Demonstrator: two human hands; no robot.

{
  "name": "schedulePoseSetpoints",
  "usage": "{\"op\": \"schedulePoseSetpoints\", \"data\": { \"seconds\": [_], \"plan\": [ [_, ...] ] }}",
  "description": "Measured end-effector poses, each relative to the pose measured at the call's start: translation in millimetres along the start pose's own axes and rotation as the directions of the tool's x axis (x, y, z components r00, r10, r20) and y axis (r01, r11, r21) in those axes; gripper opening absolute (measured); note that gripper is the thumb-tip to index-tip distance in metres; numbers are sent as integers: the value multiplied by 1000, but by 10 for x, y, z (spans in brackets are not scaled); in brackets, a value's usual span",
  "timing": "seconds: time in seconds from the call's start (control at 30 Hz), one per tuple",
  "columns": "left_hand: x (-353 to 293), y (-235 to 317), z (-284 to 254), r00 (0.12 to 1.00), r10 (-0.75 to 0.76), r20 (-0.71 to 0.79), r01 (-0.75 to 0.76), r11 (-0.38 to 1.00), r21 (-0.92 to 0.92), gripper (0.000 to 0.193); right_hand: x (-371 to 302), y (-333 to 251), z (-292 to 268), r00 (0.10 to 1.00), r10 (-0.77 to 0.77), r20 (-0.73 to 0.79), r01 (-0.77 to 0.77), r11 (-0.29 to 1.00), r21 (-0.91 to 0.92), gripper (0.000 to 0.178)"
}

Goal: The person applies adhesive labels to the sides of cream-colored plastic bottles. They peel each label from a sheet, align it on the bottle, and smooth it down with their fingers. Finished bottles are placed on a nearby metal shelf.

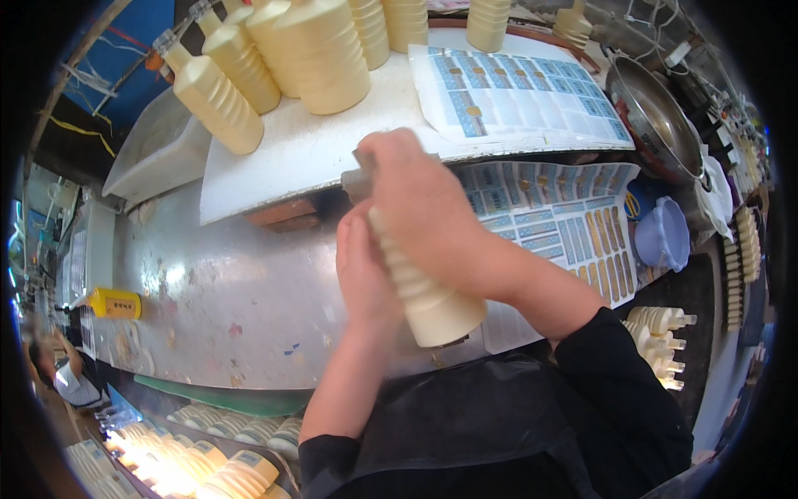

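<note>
A cream ribbed bottle lies tilted between my hands, its base toward my body and its upper end away from me. My left hand is closed along its left side. My right hand wraps over the upper part from the right, slightly smeared by motion. A grey piece shows at the fingers by the bottle's neck; I cannot tell what it is. Past my hands, sheets of blue and gold stickers lie on a white board, and another sticker sheet rests lower on the right.
Several cream bottles stand on the board's far left. A white tray and a yellow bottle sit left on the metal table. At right are a metal pan and a lilac bucket. More bottles fill the lower left.
</note>
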State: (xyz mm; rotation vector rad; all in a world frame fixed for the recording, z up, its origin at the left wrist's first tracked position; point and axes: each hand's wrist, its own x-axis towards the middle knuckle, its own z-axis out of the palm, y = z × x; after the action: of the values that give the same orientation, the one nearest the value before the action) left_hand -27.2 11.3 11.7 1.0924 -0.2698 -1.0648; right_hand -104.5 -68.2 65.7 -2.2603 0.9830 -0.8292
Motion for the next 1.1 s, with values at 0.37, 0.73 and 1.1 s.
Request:
{"op": "schedulePoseSetpoints", "data": {
  "seconds": [0.37, 0.73, 1.1],
  "plan": [
    [80, -99, -143, 989, 102, 109, -112, 990, 82, 32, 82, 42, -2, 998, -15, 55, 23, 989, -147, 25],
    [211, -203, -244, 984, 150, 94, -164, 972, 170, 22, -13, 478, -30, 967, -165, -195, 188, 976, 106, 27],
    [247, -136, -196, 991, 90, 103, -107, 979, 174, 27, -7, 467, -9, 964, -168, -206, 193, 975, 111, 28]
  ]
}}
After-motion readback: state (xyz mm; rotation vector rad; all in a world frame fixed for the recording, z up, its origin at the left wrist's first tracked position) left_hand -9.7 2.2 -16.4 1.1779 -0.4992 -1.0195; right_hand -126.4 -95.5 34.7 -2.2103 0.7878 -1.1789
